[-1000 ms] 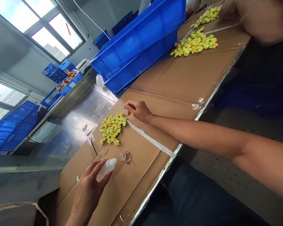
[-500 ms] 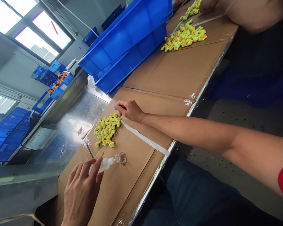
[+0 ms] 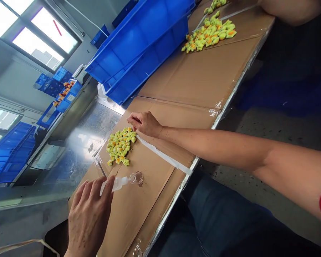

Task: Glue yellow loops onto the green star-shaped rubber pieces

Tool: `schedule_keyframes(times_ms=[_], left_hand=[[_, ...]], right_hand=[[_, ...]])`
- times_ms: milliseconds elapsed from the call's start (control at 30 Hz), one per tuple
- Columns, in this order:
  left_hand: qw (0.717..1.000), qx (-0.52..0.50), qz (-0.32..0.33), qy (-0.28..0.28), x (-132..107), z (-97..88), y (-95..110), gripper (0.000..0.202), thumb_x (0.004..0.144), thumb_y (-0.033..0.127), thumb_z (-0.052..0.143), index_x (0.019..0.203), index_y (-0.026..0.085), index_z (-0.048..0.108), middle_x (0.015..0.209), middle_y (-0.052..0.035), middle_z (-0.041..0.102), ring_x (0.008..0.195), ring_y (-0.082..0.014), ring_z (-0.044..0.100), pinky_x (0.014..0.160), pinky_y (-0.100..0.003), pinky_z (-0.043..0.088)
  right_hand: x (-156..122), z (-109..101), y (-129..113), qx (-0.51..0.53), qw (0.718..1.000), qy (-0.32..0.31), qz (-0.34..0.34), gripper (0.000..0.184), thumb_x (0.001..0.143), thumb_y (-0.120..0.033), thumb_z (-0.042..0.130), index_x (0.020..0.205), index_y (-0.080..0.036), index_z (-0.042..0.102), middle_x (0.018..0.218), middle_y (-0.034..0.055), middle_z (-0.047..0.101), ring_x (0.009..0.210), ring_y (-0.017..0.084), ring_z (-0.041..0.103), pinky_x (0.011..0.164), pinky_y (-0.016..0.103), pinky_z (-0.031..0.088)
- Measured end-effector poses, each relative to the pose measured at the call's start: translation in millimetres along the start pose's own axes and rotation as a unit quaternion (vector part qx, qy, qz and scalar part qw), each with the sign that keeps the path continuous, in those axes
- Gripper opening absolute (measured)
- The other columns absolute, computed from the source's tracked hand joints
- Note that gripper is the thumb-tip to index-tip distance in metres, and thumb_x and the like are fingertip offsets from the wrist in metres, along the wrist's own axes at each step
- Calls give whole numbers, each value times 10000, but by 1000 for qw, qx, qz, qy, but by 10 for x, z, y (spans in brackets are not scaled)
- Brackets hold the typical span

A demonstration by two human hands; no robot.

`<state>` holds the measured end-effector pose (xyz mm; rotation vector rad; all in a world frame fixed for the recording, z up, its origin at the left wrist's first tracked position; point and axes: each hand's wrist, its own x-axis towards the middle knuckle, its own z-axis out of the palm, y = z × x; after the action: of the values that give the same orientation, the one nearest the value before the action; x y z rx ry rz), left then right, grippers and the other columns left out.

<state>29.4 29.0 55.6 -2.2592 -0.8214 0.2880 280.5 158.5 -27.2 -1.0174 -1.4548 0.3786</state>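
My left hand (image 3: 89, 210) is closed around a translucent white squeeze bottle (image 3: 117, 183), tipped on its side. The bottle's nozzle is at the mouth of a small clear jar (image 3: 139, 177) on the brown cardboard; whether they touch I cannot tell. Beyond the jar lies a pile of small yellow-green pieces with orange patches (image 3: 120, 145), like little figures. My right hand (image 3: 144, 123) rests on the cardboard beside the pile's far edge, its fingers curled together. What it holds, if anything, is hidden.
Cardboard (image 3: 176, 84) covers the table, with a white tape strip (image 3: 163, 155) across it. Large blue bins (image 3: 147, 46) stand at the back. A second yellow-green pile (image 3: 208, 35) lies near another person's arm (image 3: 294, 10). Smaller blue boxes (image 3: 66, 100) sit at the far left.
The view has shifted slightly. Both my hands hold nearly the same poses, with the bottle's nozzle still at the jar. The other person's hand has moved up, mostly out of view.
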Motion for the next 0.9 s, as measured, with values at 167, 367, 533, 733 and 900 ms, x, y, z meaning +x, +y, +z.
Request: schedule_keyframes(times_ms=[167,367,533,733,900], left_hand=[[1000,13,7,3,5,-25,-10,338,832,133,550,1164,112,607,1039,-143,634,949,-312,552,925,-485,404],[1000,17,18,10,27,-60,-24,342,824,124,564,1163,112,603,1042,-143,632,948,-317,547,902,-485,418],[1000,20,18,10,39,-94,-12,340,811,98,569,1148,107,610,1029,-142,636,932,-313,548,888,-474,425],[1000,19,20,8,28,-96,-17,331,815,100,562,1143,104,607,1042,-145,634,934,-314,548,883,-471,425],[1000,20,13,-1,3,-73,-29,340,813,95,557,1149,111,609,1043,-140,635,947,-321,544,878,-468,426]], right_hand=[[-1,-4,-5,-1,1000,1,-1,223,936,-216,513,746,-141,602,526,-51,566,559,104,548,596,196,341],[-8,-7,-7,3,1000,3,-5,254,947,-251,503,741,-141,603,520,-49,553,562,103,548,584,195,338],[-10,-7,-4,3,1000,3,-7,252,948,-242,503,745,-136,608,522,-47,551,565,104,546,580,197,328],[-13,-10,-9,2,1000,-5,-6,260,951,-244,497,744,-132,606,555,-38,568,571,105,538,594,206,322],[-10,-13,-16,3,1000,0,-7,247,944,-228,508,742,-131,611,538,-42,556,561,102,533,580,200,318]])
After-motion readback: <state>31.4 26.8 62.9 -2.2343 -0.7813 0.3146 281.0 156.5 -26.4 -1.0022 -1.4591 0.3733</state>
